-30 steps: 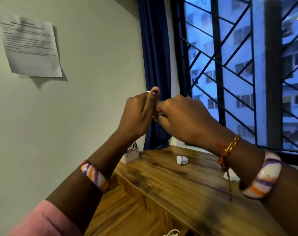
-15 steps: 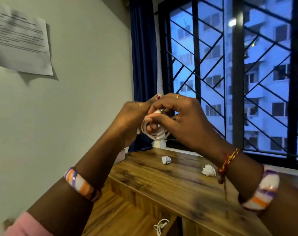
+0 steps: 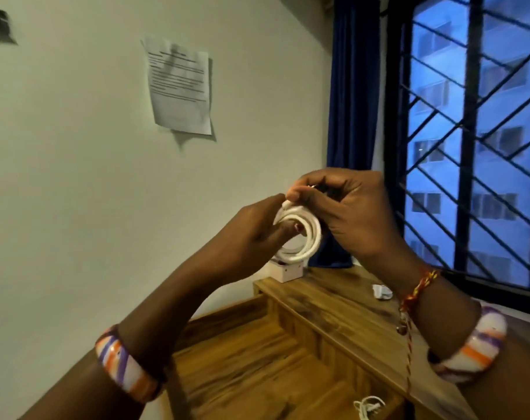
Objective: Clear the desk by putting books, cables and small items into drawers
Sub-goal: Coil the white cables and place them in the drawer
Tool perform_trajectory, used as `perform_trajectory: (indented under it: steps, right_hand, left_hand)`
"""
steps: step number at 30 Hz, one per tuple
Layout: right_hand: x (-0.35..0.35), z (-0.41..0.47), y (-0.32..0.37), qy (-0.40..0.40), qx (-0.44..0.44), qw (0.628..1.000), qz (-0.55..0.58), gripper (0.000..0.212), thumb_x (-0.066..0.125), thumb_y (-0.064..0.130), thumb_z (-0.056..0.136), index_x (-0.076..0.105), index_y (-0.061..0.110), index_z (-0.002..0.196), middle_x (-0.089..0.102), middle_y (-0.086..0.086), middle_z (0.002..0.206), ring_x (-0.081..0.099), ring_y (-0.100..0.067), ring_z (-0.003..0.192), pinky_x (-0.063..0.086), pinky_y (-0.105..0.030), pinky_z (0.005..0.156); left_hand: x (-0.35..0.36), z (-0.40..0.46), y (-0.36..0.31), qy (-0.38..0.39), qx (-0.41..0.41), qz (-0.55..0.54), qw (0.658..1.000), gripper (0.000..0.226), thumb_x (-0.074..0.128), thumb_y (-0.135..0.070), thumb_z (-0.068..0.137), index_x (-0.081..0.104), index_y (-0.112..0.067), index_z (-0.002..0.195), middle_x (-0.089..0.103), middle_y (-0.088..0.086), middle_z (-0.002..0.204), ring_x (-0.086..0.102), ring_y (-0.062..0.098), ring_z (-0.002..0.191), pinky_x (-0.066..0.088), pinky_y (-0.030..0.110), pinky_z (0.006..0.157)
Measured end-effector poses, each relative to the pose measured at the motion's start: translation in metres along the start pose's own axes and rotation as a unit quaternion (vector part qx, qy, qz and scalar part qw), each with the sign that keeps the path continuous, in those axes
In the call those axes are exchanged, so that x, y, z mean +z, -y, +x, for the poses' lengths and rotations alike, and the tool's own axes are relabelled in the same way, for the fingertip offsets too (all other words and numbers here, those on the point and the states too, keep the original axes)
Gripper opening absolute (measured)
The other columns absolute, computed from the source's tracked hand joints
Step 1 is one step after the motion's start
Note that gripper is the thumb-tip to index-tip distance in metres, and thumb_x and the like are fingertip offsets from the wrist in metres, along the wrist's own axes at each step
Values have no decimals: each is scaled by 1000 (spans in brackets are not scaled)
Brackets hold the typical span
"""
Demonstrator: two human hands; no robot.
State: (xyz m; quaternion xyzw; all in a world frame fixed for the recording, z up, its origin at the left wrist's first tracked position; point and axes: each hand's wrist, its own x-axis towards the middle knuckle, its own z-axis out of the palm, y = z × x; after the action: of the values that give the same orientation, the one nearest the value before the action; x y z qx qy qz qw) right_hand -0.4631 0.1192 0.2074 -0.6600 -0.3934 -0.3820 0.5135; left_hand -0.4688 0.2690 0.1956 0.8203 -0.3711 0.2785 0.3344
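Note:
A white cable (image 3: 306,237) is wound into a small coil and held in the air above the wooden desk (image 3: 333,301). My left hand (image 3: 251,234) has its fingers through the coil. My right hand (image 3: 345,210) pinches the cable's free end at the top of the coil. Below, an open drawer (image 3: 245,368) shows a wooden bottom, with a second white cable (image 3: 368,406) lying at its near right corner.
A white pen holder box (image 3: 288,269) stands at the desk's far left corner. A crumpled white paper (image 3: 381,291) lies on the desk near the barred window (image 3: 475,147). A printed sheet (image 3: 180,86) hangs on the wall beside a blue curtain (image 3: 353,101).
The view has swung to the left and the hands sit lower in it. The cable has gone from hidden between the hands to a neat visible coil.

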Motion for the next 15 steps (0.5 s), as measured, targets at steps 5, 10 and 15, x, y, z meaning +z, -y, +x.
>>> perform_trajectory:
  steps: [5, 10, 15]
  right_hand:
    - [31, 2, -12, 5, 129, 982, 135, 16, 66, 34, 72, 69, 20, 79, 68, 2, 59, 53, -9, 38, 42, -16, 35]
    - [44, 9, -22, 47, 312, 912, 263, 18, 64, 36, 78, 68, 18, 75, 66, 4, 54, 57, -8, 45, 49, -22, 46]
    - [29, 10, -39, 110, 279, 926, 231, 28, 58, 47, 78, 69, 22, 84, 72, 4, 73, 69, -11, 70, 54, -19, 53]
  left_hand:
    - [-4, -14, 6, -168, -5, 234, 958, 15, 48, -9, 91, 54, -13, 104, 57, 6, 94, 50, 11, 76, 30, 9, 61]
    - [-5, -13, 6, -251, 73, 356, 897, 27, 59, -4, 80, 66, 4, 105, 69, 22, 86, 64, 34, 71, 48, 31, 57]
    - [6, 8, 14, -207, -27, 455, 866, 14, 57, -5, 82, 59, 1, 95, 65, 18, 89, 59, 35, 80, 31, 28, 55]
